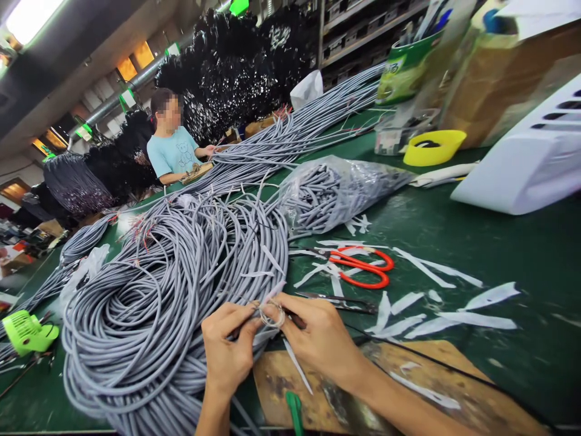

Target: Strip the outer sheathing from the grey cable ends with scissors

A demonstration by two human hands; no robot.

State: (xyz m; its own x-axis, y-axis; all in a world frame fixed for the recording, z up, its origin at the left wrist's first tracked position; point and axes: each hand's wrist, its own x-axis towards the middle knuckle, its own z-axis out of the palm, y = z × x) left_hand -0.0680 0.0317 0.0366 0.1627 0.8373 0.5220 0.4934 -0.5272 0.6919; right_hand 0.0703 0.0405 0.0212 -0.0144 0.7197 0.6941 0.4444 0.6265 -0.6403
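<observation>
Both my hands meet over the front of the bench, fingers pinched round a thin whitish wire bent into a small loop (272,316). My left hand (229,342) grips its left end between thumb and fingertips. On the other side my right hand (320,333) pinches the loop, and a pale strip pokes up above its thumb. A thin pale length hangs below the fingers, over a worn brown board (285,375). Directly behind and left of my hands lies a big coil of grey cable (131,297). Dark tweezers (345,303) rest just beyond my right hand.
Orange-handled scissors (367,266) lie among torn white strips (476,320) on the green bench (535,254). A plastic bag of grey cable pieces (318,194) sits behind them. A yellow tape ring (434,148) stands at back right. Across the bench, a person (175,145) handles cables.
</observation>
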